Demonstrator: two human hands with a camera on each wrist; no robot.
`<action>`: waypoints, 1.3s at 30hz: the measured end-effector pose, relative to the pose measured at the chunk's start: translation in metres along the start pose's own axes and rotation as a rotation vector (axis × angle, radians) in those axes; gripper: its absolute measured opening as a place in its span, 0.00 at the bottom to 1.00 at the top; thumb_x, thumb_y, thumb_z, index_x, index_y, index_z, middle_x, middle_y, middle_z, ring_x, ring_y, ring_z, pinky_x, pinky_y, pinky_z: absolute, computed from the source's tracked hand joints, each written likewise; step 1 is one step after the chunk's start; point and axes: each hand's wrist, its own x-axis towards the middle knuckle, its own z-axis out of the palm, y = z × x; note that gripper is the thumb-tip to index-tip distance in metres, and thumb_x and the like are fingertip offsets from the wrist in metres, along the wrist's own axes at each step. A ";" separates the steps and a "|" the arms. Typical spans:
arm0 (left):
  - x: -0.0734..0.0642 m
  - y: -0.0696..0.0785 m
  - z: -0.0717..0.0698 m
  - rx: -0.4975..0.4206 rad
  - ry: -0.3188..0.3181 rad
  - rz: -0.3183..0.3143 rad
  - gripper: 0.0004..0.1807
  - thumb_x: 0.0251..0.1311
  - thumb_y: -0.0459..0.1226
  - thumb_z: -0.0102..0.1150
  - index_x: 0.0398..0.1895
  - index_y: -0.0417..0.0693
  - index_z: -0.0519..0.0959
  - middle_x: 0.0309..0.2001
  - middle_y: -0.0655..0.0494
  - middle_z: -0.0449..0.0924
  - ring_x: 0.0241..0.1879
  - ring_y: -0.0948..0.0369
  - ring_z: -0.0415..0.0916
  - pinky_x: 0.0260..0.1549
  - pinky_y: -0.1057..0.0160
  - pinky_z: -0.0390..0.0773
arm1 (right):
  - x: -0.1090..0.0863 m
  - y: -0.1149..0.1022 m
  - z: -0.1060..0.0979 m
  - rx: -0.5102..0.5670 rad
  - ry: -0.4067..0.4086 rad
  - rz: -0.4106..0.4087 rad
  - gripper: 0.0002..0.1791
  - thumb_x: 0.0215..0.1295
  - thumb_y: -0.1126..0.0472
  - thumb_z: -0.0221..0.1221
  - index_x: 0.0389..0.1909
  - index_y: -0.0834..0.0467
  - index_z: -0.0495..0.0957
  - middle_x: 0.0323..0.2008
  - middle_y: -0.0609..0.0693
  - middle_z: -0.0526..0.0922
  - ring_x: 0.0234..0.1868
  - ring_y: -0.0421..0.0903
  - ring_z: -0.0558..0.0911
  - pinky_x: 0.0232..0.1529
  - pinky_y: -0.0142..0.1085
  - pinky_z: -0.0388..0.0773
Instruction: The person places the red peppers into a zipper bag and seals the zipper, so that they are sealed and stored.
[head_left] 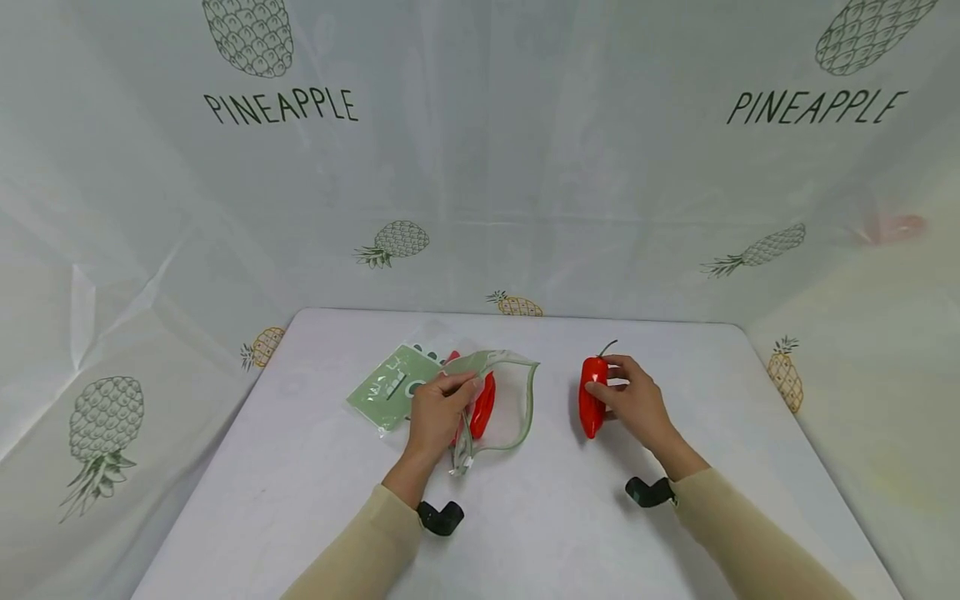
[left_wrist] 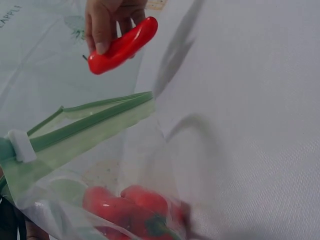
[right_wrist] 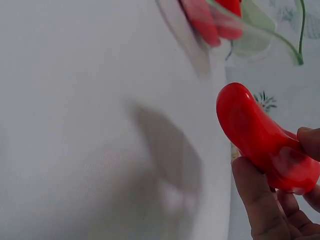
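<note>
My right hand (head_left: pixel 637 402) pinches a long red chili pepper (head_left: pixel 592 398) with a thin dark stem, held above the table to the right of a clear zip bag. That zip bag (left_wrist: pixel 90 131) has a green top band and a white slider, and its mouth gapes toward the pepper. At the bag's edge my left hand (head_left: pixel 438 412) grips the bag with thumb and fingers. Inside the bag, several red peppers (left_wrist: pixel 125 207) lie together, one showing a green stem. In the right wrist view the held pepper (right_wrist: pixel 260 135) sits between thumb and fingers.
Flat green printed packaging (head_left: pixel 393 387) in clear plastic is beside the left hand, toward the back. The white table (head_left: pixel 525 533) ends at a curtain (head_left: pixel 465 167) printed with pineapples. Black wrist cameras (head_left: pixel 441 518) hang under both wrists.
</note>
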 end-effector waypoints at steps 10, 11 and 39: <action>0.001 0.000 0.001 0.019 -0.004 0.012 0.11 0.69 0.43 0.67 0.51 0.56 0.92 0.49 0.55 0.90 0.48 0.58 0.81 0.40 0.70 0.80 | -0.017 -0.022 0.019 0.050 -0.059 -0.016 0.33 0.70 0.59 0.67 0.73 0.57 0.67 0.62 0.64 0.77 0.52 0.60 0.83 0.34 0.44 0.90; 0.001 0.000 0.001 0.017 -0.004 0.013 0.11 0.69 0.43 0.68 0.51 0.56 0.92 0.49 0.55 0.90 0.48 0.58 0.81 0.40 0.70 0.80 | -0.019 -0.025 0.021 0.056 -0.071 -0.015 0.33 0.70 0.59 0.67 0.73 0.57 0.67 0.62 0.64 0.77 0.52 0.60 0.83 0.34 0.44 0.90; -0.002 0.002 0.003 0.057 0.000 0.028 0.11 0.70 0.42 0.67 0.51 0.54 0.92 0.49 0.53 0.91 0.49 0.57 0.83 0.41 0.69 0.82 | -0.034 -0.065 0.078 0.105 -0.211 -0.029 0.32 0.64 0.56 0.73 0.68 0.56 0.75 0.56 0.60 0.83 0.44 0.50 0.87 0.29 0.43 0.89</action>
